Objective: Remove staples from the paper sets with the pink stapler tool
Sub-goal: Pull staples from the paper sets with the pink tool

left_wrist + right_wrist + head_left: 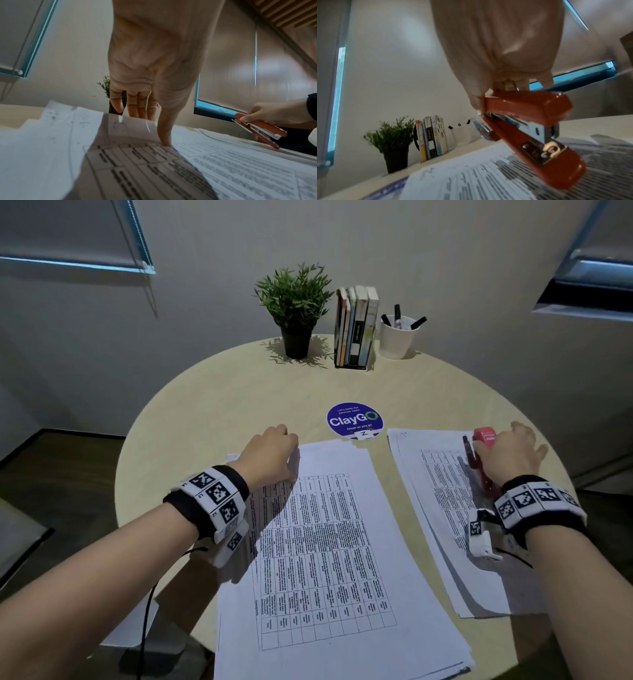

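A set of printed paper sheets (pixel 329 542) lies in the middle of the round table (pixel 212 405), and a second paper set (pixel 442 498) lies to its right. My left hand (pixel 274 450) is at the middle set's far left corner. In the left wrist view the thumb (pixel 164 138) presses on top while the fingers (pixel 135 108) sit behind the lifted, curled top sheets (pixel 126 125), pinching them. My right hand (pixel 510 453) grips the pink-red stapler (pixel 483 463) by its rear end, just above the right set. The stapler (pixel 536 135) tilts nose-down, its jaws slightly apart.
At the table's far edge stand a potted plant (pixel 294 302), a rack of books (pixel 356 326) and a white cup of markers (pixel 397 337). A round blue ClayGo sticker (pixel 354 419) lies between the paper sets' far ends. The middle set overhangs the near table edge.
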{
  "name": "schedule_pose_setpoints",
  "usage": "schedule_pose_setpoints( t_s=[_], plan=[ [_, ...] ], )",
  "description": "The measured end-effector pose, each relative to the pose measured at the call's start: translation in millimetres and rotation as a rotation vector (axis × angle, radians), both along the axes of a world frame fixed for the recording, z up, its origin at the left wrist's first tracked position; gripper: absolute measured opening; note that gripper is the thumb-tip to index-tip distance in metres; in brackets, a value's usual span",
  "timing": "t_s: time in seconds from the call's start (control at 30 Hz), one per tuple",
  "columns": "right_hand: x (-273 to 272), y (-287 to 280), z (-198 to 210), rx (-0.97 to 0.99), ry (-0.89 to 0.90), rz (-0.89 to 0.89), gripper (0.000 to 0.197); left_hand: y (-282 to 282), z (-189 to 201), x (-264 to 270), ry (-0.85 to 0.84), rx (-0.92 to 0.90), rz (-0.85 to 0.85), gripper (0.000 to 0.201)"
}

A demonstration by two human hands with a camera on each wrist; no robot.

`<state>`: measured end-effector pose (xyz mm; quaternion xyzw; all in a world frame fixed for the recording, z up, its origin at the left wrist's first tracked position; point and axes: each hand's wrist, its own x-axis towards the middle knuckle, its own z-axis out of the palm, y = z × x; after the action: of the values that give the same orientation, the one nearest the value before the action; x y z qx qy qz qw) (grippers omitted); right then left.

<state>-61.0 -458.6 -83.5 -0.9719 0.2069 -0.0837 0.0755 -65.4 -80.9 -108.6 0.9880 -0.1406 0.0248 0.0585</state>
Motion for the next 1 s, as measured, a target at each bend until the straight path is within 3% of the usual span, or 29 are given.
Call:
schedule_pose_setpoints(
  t_s=[0.17, 0.27, 0.33, 0.47, 0.57, 0.73, 0.87, 1.0],
  plan=[
    [1, 13, 11, 0.320, -0.059, -0.012, 0.031, 2, 6, -5, 0.071, -0.012, 0.037, 0.029],
    [-1, 27, 15, 0.502, -0.095, 0.016, 0.031, 6, 11, -6, 0.154, -0.189, 0.074, 0.033],
    [-1, 39, 16, 0.576, -0.105, 0.053, 0.033, 8, 10, -7, 0.122, -0.304, 0.074, 0.032],
    [-1, 64, 21, 0.600, -0.100, 0.130, 0.035, 12, 8, -9, -0.004, -0.290, 0.025, 0.015],
    [-2, 81, 23, 0.617, -0.083, 0.182, 0.034, 12, 9, -12, 0.067, -0.213, 0.054, 0.009],
    [-6, 102, 25, 0.634, -0.072, 0.232, 0.032, 9, 6, -12, 0.139, -0.079, 0.089, 0.037],
    [-11, 111, 29, 0.631, -0.066, 0.256, 0.033, 6, 8, -12, 0.129, -0.056, 0.099, 0.040],
    [-16, 119, 32, 0.645, -0.068, 0.282, 0.032, 1, 7, -16, 0.104, -0.089, 0.051, 0.006]
  ],
)
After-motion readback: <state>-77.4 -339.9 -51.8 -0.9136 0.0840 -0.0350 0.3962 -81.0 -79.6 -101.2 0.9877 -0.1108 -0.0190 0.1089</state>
